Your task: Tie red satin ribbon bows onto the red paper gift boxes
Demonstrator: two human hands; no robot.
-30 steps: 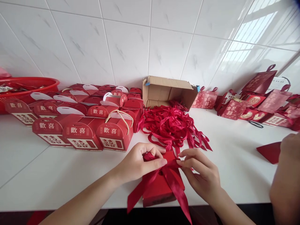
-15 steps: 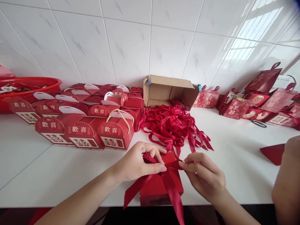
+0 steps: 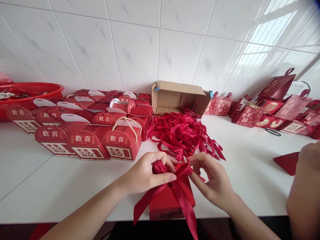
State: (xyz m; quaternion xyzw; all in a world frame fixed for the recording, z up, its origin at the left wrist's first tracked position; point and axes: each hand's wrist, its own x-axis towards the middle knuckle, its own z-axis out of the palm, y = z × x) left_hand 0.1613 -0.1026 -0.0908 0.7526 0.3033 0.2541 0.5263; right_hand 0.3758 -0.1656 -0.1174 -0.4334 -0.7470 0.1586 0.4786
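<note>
A small red box (image 3: pixel 167 201) lies near the table's front edge, with a wide dark-red satin ribbon (image 3: pixel 186 206) on top of it. My left hand (image 3: pixel 156 171) pinches the gathered ribbon between thumb and fingers above the box. At the right, my right hand (image 3: pixel 211 181) has thumb and index finger apart, their tips by a raised ribbon loop (image 3: pixel 184 169). Whether those tips press on the loop is hard to see. Two ribbon tails hang over the box front, one past the table edge. The knot is partly hidden by my left fingers.
Behind the box lies a heap of red ribbons (image 3: pixel 178 133), spilling from a cardboard box (image 3: pixel 170 98). Rows of red gift boxes (image 3: pixel 87 143) stand left, near a red basket (image 3: pixel 53 89). More gift bags (image 3: pixel 250 115) are right. Another person's arm (image 3: pixel 303 186) is beside a red piece (image 3: pixel 287 162).
My right hand has let its pinch widen and shifted slightly up and left. A fuller ribbon loop now stands by its fingertips. My left hand keeps its pinch.
</note>
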